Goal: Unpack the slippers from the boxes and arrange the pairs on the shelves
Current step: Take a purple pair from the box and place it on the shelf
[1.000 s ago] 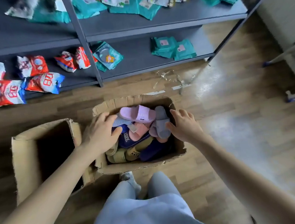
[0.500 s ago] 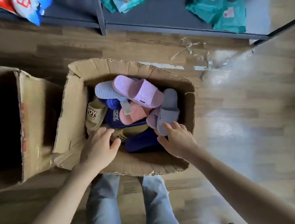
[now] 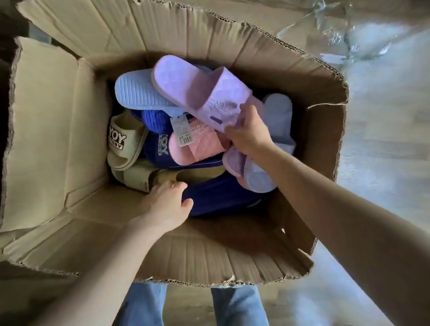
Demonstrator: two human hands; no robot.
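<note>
Two hands inside brown cardboard box (image 3: 51, 124).
Right grip (image 3: 250, 131) pinches lilac plastic slide slipper (image 3: 197, 87); left grip (image 3: 165, 205) touches beige slide slipper (image 3: 138, 176), hold unclear.

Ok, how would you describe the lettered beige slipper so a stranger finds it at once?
Look into the cardboard box holding slippers. Among them, the beige slipper lies at the far left. Only this beige one shows bold lettering on its strap.

Hands (image 3: 250, 134) on slippers (image 3: 203, 94) in box (image 3: 51, 124)
</note>
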